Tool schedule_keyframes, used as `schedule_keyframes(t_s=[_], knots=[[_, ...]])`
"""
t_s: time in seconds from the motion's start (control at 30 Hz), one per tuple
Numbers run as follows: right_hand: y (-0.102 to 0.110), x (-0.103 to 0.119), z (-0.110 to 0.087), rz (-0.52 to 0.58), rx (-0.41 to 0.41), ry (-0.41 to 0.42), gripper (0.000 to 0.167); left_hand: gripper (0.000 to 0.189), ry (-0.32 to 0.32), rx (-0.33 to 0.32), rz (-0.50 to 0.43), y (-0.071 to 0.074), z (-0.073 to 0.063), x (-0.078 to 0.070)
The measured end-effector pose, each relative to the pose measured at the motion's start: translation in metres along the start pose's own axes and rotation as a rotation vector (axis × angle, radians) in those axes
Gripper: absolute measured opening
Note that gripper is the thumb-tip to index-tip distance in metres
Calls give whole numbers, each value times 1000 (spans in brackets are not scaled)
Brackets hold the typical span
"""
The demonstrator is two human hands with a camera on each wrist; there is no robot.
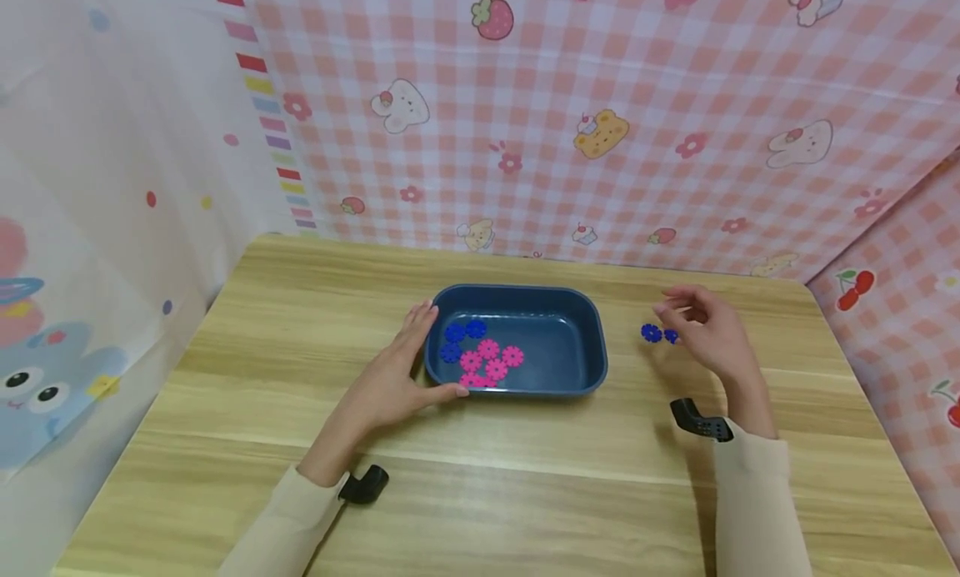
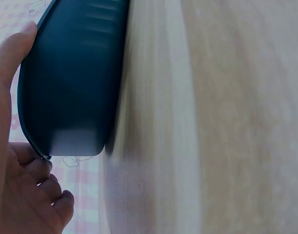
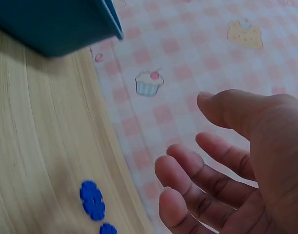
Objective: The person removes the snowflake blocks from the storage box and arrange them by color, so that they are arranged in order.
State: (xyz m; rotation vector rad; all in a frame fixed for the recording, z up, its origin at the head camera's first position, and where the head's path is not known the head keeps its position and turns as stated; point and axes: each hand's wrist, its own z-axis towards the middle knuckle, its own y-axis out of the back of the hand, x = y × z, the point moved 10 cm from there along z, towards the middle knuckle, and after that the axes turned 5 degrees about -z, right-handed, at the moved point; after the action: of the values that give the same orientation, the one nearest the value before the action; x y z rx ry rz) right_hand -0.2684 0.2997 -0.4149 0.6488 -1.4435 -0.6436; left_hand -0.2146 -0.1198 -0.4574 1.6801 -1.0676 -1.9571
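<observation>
1. Table (image 1: 540,485): wood-grained.
2. Tray (image 1: 555,343): smooth, dark blue, round-cornered; left hand (image 1: 393,381) grasps its left end, thumb at the near rim.
3. Right hand (image 1: 708,331): released, fingers loosely bent, near two loose blue discs (image 1: 652,333).
4. Inside the tray, beside the left hand: three blue discs (image 1: 454,333), at least six notched pink discs (image 1: 496,370).

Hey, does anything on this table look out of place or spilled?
Mildly: two blue discs lie loose on the table, right of the tray, near the right hand. They stand out because the other blue discs and the pink discs are inside it. I see no obvious damage.
</observation>
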Motion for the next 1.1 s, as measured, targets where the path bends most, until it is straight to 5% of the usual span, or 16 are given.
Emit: schedule_keyframes(t_s=[0.67,1.1], knots=[[-37,64,-5,107,61,175,54,125,9,12,-5,0,0,1],[-69,99,-3,95,174,259,60,123,13,9,-20,-2,1,4]])
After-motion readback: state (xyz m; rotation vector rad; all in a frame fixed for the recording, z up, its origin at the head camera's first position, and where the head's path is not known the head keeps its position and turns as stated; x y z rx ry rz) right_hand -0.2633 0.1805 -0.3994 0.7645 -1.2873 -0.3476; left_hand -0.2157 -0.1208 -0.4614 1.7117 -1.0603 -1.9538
